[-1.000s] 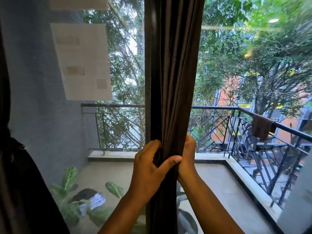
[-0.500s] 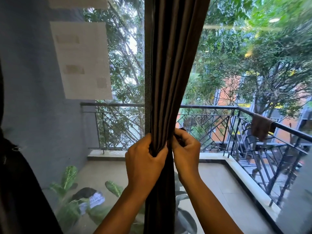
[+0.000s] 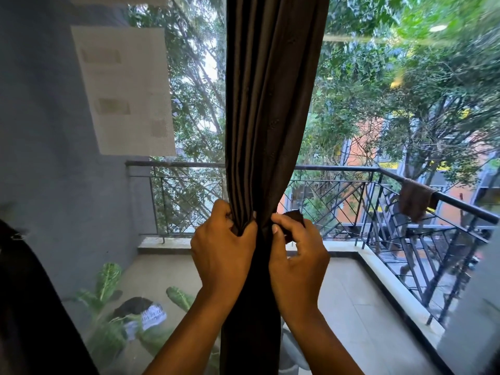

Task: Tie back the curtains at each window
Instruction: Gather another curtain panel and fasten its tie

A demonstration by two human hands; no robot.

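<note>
Curtain [image 3: 270, 117]: one dark brown panel, hanging at scene centre in front of the window glass; gathered into a narrow bunch at rail height, fanning wider above. A second dark fabric mass [image 3: 32, 307] sits at the near left edge; cannot tell whether it is another curtain.

Left hand [image 3: 221, 253]: fingers curled round the gathered folds from the left, gripping the bunch tight. Right hand [image 3: 297, 255]: thumb and forefinger pinching a short dark strip [image 3: 293, 217] just right of the bunch; probably the tie-back end, though too little of it shows to be sure.

Handling, judged: cloth is soft, limp, moderately heavy for its length; folds will spring loose if the left grip slackens; surface looks smooth, so a loose band may slide down. Best hold is at the pinched waist, where the left hand already is; the strip wants wrapping around at that same height.

Counts: hands 2; curtain panels clearly seen 1; strip 1; papers [image 3: 127, 90] on the glass, far left, 1 whole plus an edge at the top; balcony railing [image 3: 338, 169] 1; cloth [image 3: 414, 198] draped on rail, far right, 1; potted plant [image 3: 113, 315] outside, near left, at least 1.
</note>
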